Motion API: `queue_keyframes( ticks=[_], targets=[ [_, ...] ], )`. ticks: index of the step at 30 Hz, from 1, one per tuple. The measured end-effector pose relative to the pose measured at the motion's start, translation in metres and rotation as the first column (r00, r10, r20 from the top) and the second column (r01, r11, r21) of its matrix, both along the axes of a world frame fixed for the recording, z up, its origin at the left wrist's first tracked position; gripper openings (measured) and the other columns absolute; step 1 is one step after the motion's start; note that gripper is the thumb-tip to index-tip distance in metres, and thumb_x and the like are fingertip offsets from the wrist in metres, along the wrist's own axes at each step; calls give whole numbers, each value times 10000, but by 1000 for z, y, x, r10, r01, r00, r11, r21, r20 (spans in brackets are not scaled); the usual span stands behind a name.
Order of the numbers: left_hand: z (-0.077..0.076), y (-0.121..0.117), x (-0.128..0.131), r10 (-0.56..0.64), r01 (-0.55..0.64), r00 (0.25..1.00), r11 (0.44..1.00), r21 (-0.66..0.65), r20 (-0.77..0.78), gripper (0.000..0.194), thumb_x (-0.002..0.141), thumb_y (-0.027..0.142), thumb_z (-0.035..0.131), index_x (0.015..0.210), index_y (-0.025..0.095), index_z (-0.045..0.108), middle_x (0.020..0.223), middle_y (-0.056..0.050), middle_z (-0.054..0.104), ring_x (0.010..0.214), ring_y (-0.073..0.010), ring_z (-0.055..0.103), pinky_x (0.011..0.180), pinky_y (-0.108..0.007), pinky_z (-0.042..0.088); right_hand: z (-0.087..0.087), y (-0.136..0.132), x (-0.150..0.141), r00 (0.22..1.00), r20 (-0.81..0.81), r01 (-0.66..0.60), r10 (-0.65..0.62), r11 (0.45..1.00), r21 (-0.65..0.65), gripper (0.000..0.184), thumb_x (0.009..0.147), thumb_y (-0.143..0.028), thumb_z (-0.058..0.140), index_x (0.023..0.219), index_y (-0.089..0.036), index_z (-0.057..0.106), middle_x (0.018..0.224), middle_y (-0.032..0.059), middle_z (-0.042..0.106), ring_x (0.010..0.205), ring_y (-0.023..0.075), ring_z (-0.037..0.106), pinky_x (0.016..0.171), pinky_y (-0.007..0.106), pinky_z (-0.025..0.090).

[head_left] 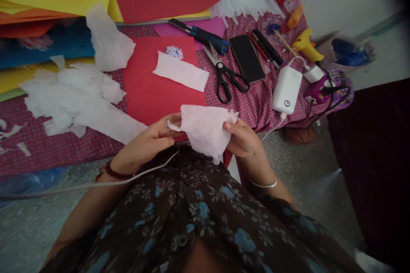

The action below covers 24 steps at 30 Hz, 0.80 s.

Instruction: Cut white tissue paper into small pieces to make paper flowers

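Note:
A crumpled piece of white tissue paper (205, 130) hangs in front of my body, with ragged, torn edges. My right hand (243, 138) pinches its right side, the thumb lying on top. At the left edge, my left hand (152, 140) has its thumb apart from its fingers; their tips are partly hidden behind the paper, close to a thin torn strip. Beyond my hands lies a red sheet (144, 89). On it are a folded white paper strip (182, 71) and a small white-and-blue speckled ball (174, 52).
Torn white tissue (73, 94) is heaped on the left. Partly open scissors (226, 74), cutters (201, 36), a phone (246, 57) and a white power bank (287, 89) lie to the right. A white cable (128, 179) crosses my left forearm.

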<state>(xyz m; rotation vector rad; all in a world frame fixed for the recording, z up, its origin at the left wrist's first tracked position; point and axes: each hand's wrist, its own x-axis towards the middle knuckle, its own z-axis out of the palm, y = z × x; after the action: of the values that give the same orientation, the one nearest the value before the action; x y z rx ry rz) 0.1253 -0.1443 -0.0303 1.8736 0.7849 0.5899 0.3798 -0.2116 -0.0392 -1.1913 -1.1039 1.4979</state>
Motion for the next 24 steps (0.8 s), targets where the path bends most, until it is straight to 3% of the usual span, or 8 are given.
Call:
queue_keyframes(
  ticks=[2,6,10,13,16,20,22,24],
  targets=[
    [3,-3,3,-6,30,996,957,-290,84,387,931,368,536,1263,200,645,996,-132,769,831,-246,739,730,-399,590,-2,7,-1,994,-106,-12,1,995,-104,433,845,-605,669,1005,-203,692,880,84,779,910,275,762,871,454,637],
    [10,1,-1,74,76,981,697,-713,177,412,802,570,704,824,161,659,577,-16,610,485,-129,523,508,-269,442,0,15,-3,954,-288,-12,-84,949,-316,390,730,-499,813,946,-197,693,854,64,778,849,253,762,802,391,640],
    [14,9,-11,-66,214,972,644,-735,225,620,710,772,689,777,161,608,554,22,496,500,-100,401,516,-259,353,6,22,-5,922,-354,12,-158,924,-382,359,666,-411,872,883,-193,686,801,36,771,716,207,744,715,331,626],
    [19,11,-13,-230,276,960,666,-693,162,544,647,637,810,788,168,572,680,20,517,593,-107,427,553,-252,341,10,29,-6,913,-374,7,-163,923,-384,357,653,-387,875,884,-198,678,794,23,770,685,197,733,687,323,620],
    [22,11,-4,-234,149,969,821,-551,-86,367,640,363,845,713,173,540,645,50,476,588,-98,421,555,-237,325,13,37,-8,920,-366,4,-141,936,-352,373,645,-389,873,895,-201,670,790,19,763,710,207,735,716,342,622],
    [21,14,13,51,-78,978,989,-128,-203,161,814,333,684,781,178,655,743,-2,639,715,-175,593,666,-286,451,18,48,-8,955,-284,17,-92,966,-258,403,661,-457,857,902,-204,655,786,16,746,712,202,724,732,352,616],
    [24,20,15,190,-171,972,976,133,-141,157,877,316,626,796,195,683,821,-24,681,784,-192,632,717,-312,483,25,52,-5,982,-166,72,-94,988,-134,403,707,-512,819,920,-214,650,801,14,738,735,200,715,732,353,607],
    [29,26,11,330,-277,943,842,462,-36,129,882,278,644,778,210,679,837,-28,681,788,-186,636,729,-329,493,35,53,0,990,35,135,-139,985,104,341,782,-523,763,920,-230,654,846,12,738,785,194,706,747,349,595]
  ],
)
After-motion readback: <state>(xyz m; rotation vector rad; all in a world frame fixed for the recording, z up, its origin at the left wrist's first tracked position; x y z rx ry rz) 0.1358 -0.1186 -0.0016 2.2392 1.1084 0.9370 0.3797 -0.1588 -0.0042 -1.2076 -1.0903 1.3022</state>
